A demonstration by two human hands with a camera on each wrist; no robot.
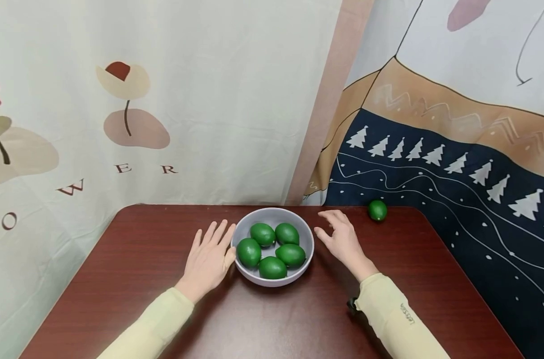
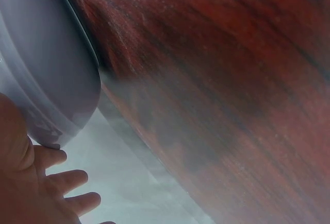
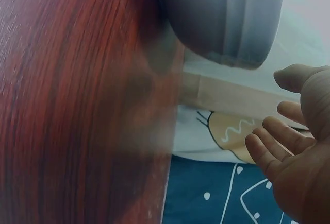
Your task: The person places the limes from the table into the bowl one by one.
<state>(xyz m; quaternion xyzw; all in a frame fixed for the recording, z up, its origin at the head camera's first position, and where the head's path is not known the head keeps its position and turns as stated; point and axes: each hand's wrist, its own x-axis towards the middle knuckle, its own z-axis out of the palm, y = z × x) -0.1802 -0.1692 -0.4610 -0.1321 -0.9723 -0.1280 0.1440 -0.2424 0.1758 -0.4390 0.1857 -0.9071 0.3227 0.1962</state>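
Observation:
A grey bowl (image 1: 273, 282) with several green limes (image 1: 272, 268) in it stands on the dark red table (image 1: 272, 324). At its left side is my left hand (image 1: 209, 262), fingers spread and straight, with the thumb and index finger by the rim; whether they touch it I cannot tell for certain. My right hand (image 1: 342, 240) is to the right of the bowl, fingers loosely bent and holding nothing. The right wrist view shows a gap between the thumb (image 3: 296, 77) and the bowl (image 3: 221, 23). In the left wrist view, the bowl (image 2: 51, 54) covers part of the left fingers.
A single lime (image 1: 377, 211) lies near the table's back right edge, beyond the right hand. Behind the table hang a pale curtain (image 1: 227, 124) with flower prints and a dark blue cloth (image 1: 388, 174) with white trees.

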